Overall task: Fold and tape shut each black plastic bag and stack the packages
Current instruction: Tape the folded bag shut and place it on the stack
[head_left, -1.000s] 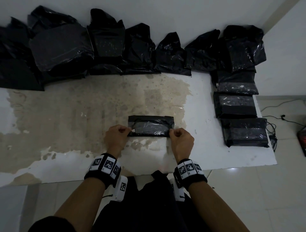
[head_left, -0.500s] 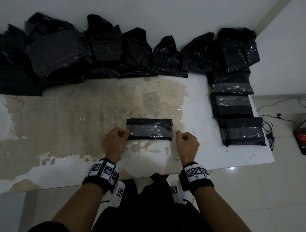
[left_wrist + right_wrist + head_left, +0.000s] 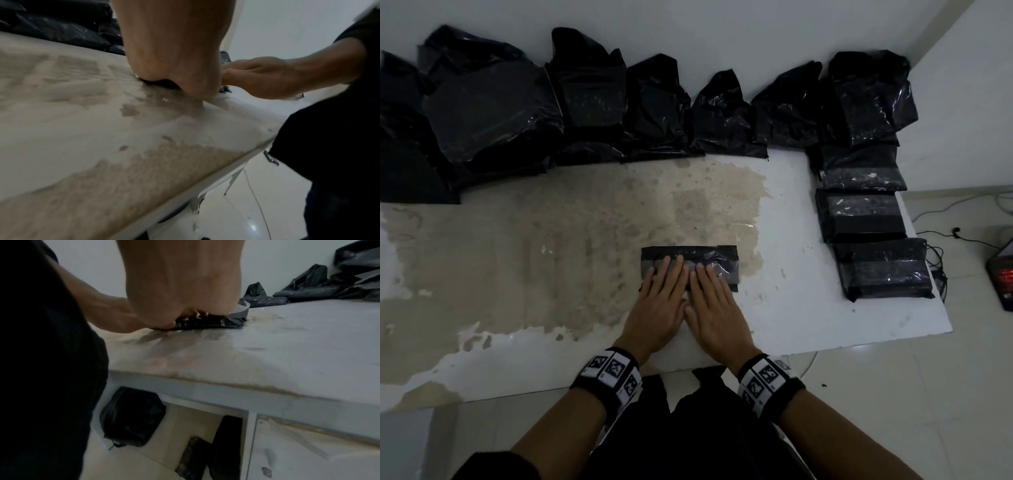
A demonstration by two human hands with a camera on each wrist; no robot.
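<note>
A small folded black package [image 3: 722, 255] with a strip of clear tape across it lies in the middle of the white table [image 3: 808, 301]. My left hand [image 3: 666, 277] and right hand [image 3: 707, 279] lie side by side, fingers straight, pressing flat on its top. The right wrist view shows the package's right end [image 3: 232, 321] with a loose curl of tape sticking out past my palm. In the left wrist view only a dark sliver of the package [image 3: 158, 82] shows under my palm.
Several unfolded black bags [image 3: 592, 99] line the back wall. Taped packages [image 3: 883, 267] lie in a column along the table's right edge. A cable and a dark device with red lights [image 3: 1005, 277] lie on the floor at right. Dark items [image 3: 131, 417] sit under the table.
Both hands let go of the tape ends at the package's sides. They opened and moved inward, and now lie flat on top of the package.
</note>
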